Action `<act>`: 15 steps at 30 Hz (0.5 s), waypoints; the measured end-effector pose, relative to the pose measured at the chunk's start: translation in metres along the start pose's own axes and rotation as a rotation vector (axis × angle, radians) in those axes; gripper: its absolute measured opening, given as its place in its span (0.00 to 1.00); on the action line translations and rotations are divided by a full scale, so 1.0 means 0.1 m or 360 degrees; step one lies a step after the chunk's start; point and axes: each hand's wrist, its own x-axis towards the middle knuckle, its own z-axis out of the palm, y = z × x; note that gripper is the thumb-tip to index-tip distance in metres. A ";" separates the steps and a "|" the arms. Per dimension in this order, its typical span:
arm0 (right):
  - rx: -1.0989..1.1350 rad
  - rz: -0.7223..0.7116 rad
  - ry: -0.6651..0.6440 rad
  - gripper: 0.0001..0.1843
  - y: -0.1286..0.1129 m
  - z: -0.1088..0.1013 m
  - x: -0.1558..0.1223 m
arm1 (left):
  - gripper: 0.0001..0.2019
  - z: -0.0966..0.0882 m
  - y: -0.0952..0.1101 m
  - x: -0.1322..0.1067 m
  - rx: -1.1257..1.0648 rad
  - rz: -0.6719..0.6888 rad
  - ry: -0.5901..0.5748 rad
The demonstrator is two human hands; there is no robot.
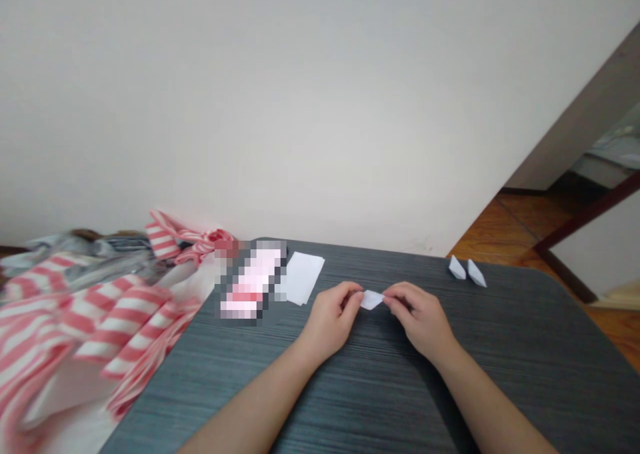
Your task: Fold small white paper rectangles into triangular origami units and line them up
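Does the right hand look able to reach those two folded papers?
Probably yes: the right hand is near the folded papers, only tabletop between, though it pinches a small paper.

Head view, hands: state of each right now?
Left hand: closed, pinching a folded white paper.
Right hand: closed, pinching the same paper.

Small folded white paper [372, 300], pointed, pinched between left hand [333, 319] and right hand [417, 321], two similar folded papers [457, 267] at two o'clock
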 end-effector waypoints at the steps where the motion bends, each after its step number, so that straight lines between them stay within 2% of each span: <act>1: -0.0012 -0.0005 -0.0016 0.07 0.00 0.00 0.00 | 0.13 -0.01 0.01 0.00 0.0011 0.0006 -0.0011; 6: -0.0099 -0.0041 -0.0140 0.08 0.04 -0.01 0.00 | 0.15 -0.03 0.05 0.02 0.0074 0.0062 -0.0034; 9: -0.0142 -0.0042 -0.0164 0.09 0.08 -0.01 0.00 | 0.14 -0.03 0.05 0.02 0.0021 0.0023 -0.0043; 12: -0.0164 -0.0019 -0.0099 0.10 0.11 -0.03 0.01 | 0.13 -0.02 0.03 0.02 -0.0115 -0.0084 0.0008; 15: -0.0192 0.0042 0.0107 0.10 0.14 -0.11 0.03 | 0.13 -0.01 0.02 0.03 -0.0124 -0.0117 0.0019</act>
